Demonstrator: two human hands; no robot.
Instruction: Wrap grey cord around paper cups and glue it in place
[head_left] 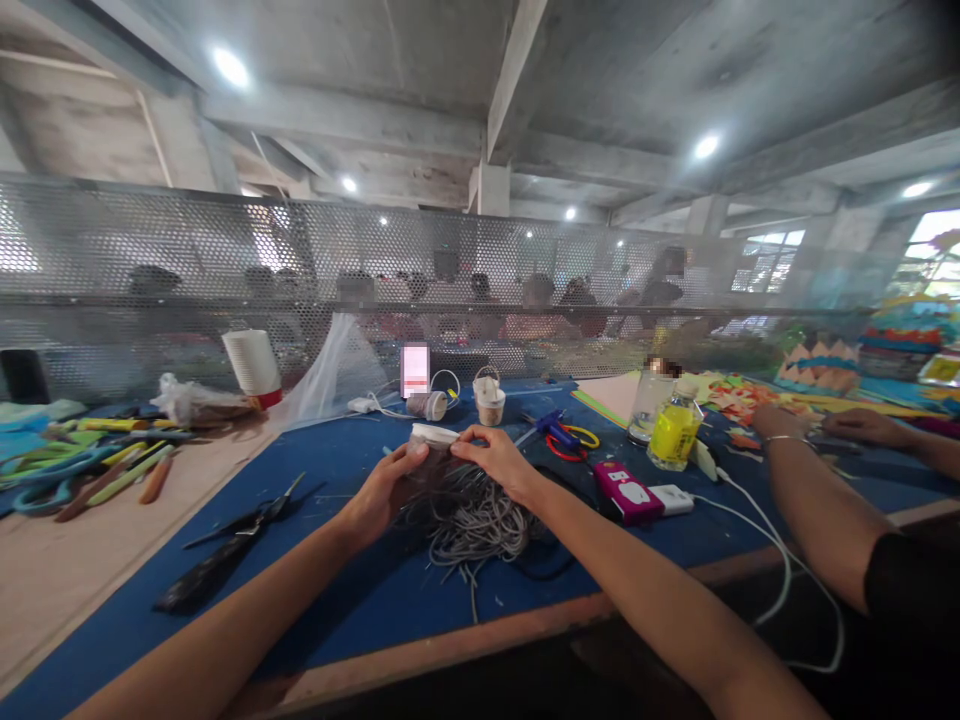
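Both my hands meet at the middle of the blue table [360,600]. My left hand [386,490] and my right hand [495,458] grip a small cup-like object with a white rim [433,436] from either side. Directly below it lies a tangled pile of grey cords [472,520], which my fingers touch. The lower part of the held object is hidden by my fingers.
Black scissors [251,520] lie to the left. A pink device [626,492], a white charger [673,499] with cable, a yellow bottle [673,432] and a glass jar [645,405] stand to the right. A co-worker's arms [810,490] rest at the right. A perforated metal screen [480,270] closes the far side.
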